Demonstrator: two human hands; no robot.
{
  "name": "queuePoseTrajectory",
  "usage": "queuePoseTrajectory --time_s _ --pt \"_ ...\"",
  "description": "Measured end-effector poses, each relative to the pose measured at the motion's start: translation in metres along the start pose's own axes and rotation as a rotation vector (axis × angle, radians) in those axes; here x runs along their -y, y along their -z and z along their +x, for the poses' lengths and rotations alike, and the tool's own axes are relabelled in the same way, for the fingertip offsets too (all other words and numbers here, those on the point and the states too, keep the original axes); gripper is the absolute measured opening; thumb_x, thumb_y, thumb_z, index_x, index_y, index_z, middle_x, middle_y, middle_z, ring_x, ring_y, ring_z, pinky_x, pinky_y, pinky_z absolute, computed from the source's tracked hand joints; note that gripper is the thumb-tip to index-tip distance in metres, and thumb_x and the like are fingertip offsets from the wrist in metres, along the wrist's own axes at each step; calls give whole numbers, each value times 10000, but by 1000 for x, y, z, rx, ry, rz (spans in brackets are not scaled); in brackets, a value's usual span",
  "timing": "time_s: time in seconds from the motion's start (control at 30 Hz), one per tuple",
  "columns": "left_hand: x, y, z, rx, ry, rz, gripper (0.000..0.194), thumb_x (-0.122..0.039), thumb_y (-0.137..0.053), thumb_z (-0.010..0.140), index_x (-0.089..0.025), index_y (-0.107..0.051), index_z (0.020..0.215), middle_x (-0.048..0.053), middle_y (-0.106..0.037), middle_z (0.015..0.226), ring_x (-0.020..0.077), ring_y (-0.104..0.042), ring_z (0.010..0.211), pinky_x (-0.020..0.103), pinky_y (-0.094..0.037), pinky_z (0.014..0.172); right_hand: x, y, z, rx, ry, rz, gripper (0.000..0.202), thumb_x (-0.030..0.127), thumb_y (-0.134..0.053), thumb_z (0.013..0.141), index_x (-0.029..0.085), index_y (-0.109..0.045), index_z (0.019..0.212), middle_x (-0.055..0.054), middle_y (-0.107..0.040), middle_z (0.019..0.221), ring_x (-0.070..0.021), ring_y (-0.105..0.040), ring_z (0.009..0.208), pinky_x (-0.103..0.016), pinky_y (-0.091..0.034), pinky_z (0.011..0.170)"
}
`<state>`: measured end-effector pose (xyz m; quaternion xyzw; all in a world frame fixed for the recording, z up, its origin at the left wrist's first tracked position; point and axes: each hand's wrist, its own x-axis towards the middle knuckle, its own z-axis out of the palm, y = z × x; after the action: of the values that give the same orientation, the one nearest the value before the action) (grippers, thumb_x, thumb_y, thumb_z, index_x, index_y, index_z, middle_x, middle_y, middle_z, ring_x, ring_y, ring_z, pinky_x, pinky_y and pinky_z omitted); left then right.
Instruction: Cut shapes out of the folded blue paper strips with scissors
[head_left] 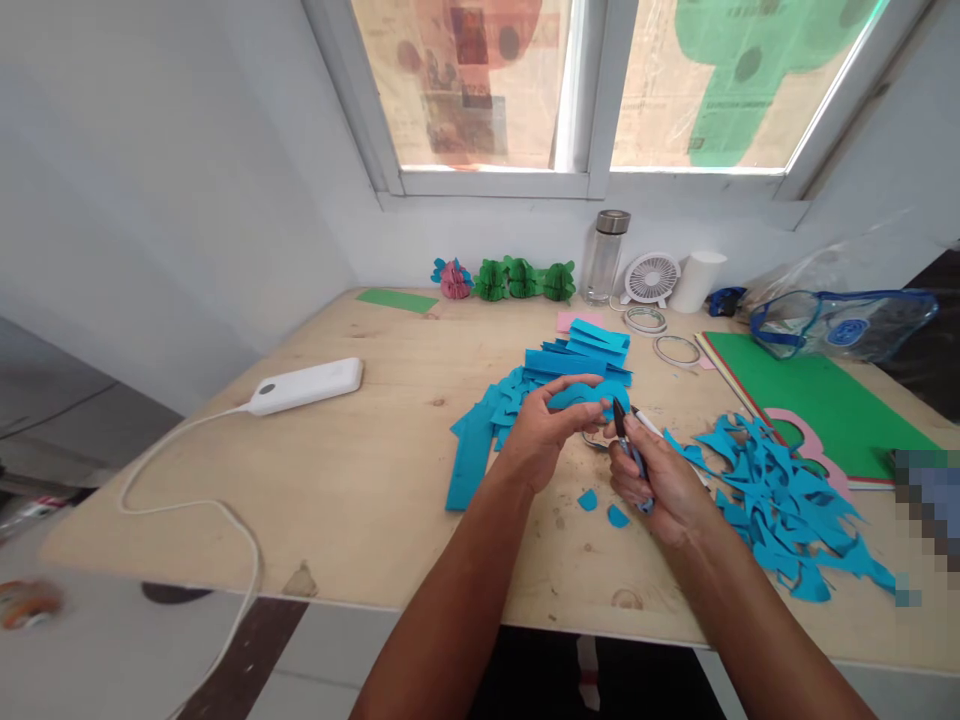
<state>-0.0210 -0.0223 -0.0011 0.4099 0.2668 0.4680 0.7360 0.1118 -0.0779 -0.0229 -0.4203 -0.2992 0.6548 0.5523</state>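
Note:
My left hand pinches a folded stack of blue paper with rounded, scalloped edges, thumb in front and fingers behind. In my right hand is what looks like a pair of scissors, dark-tipped with bluish-grey handles. Its tip points up and lies against the right end of the paper. My fingers hide most of the handles. Below the hands lie two small blue half-round offcuts. A white stick-like pen or pencil sits partly behind my right hand.
Folded blue strips lie left and behind; blue scraps are heaped right. Beyond stand paper ornaments, a glass bottle, a small fan and tape rolls. Green sheets lie right, a corded white power strip left.

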Motion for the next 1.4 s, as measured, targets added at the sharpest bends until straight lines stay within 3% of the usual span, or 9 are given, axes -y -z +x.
queuePoseTrajectory --time_s 0.33,0.8,1.0,1.2,1.4 --pt "7 4 5 -115 7 -37 266 -234 -766 594 -130 -690 826 53 -685 657 141 -597 570 276 -462 611 -2 4 1 1 29 -92 336 508 -625 789 178 -580 837 93 -418 435 -25 -229 304 -173 -138 332" --pt "4 6 5 -170 10 -45 289 -243 -765 591 -113 -675 834 43 -680 649 114 -567 528 258 -440 578 -2 0 -1 -84 110 -205 356 523 -614 788 169 -601 826 73 -428 475 -26 -254 339 -168 -140 339" --pt "3 9 5 -132 46 49 247 -236 -725 616 -119 -691 832 41 -670 628 107 -555 510 244 -427 537 1 1 1 -322 302 -92 371 499 -712 700 170 -601 828 86 -410 469 -22 -239 342 -171 -131 336" --pt "2 8 4 5 94 250 239 -223 -704 622 -121 -716 838 22 -629 565 96 -529 484 235 -418 513 -1 0 3 -300 218 -101 388 426 -817 572 161 -572 713 120 -310 389 -19 -189 331 -178 -99 332" --pt "4 5 6 -3 117 138 396 -365 -730 660 -155 -633 981 15 -643 595 109 -562 494 228 -418 503 -2 1 4 -342 222 22 368 383 -818 571 180 -529 673 120 -337 387 -17 -212 319 -169 -117 322"
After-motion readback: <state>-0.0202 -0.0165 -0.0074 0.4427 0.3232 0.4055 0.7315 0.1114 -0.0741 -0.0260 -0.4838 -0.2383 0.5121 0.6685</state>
